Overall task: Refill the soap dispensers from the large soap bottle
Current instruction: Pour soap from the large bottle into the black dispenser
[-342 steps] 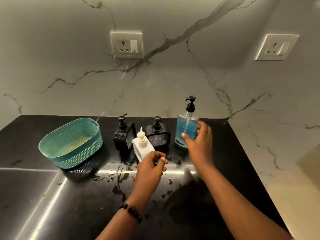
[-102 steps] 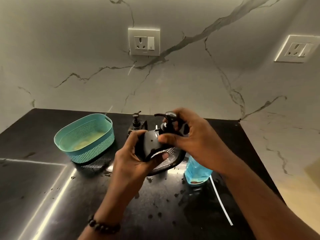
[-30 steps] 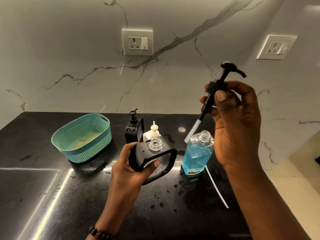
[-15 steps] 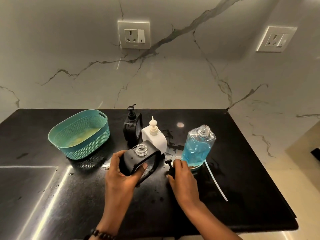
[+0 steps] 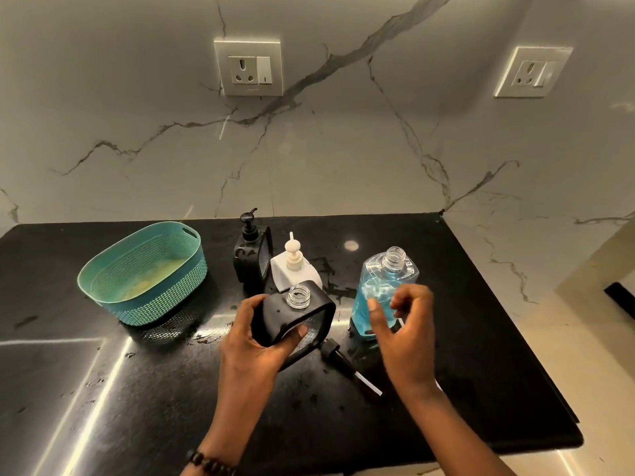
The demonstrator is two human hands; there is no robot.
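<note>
Head view: you are looking down at a black table (image 5: 103,389) against a marble wall.
Left hand (image 5: 256,341): your fingers and thumb wrap the black dispenser (image 5: 299,317), holding it tilted with its clear open neck facing up, likely so it is ready to take a pour.
Right hand (image 5: 400,333): it holds nothing; your fingers are loosely curled and spread just in front of the large soap bottle (image 5: 381,290), apparently reaching to grip it. Touching or just short, I cannot tell.
Large soap bottle: it stands upright on the table with its cap off, blue soap filling the lower part, right beside the dispenser you hold, so the pour is short.
Pump (image 5: 347,365): it lies flat on the table between your hands, set aside to free both necks.
Other dispensers: a second black dispenser (image 5: 252,255) and a white dispenser (image 5: 293,269) stand behind with their pumps on, seemingly waiting their turn.
Basket (image 5: 144,273): a teal one sits well to the left, out of the way.
Risk: wet patches spot the table, so you may want a firm grip.
</note>
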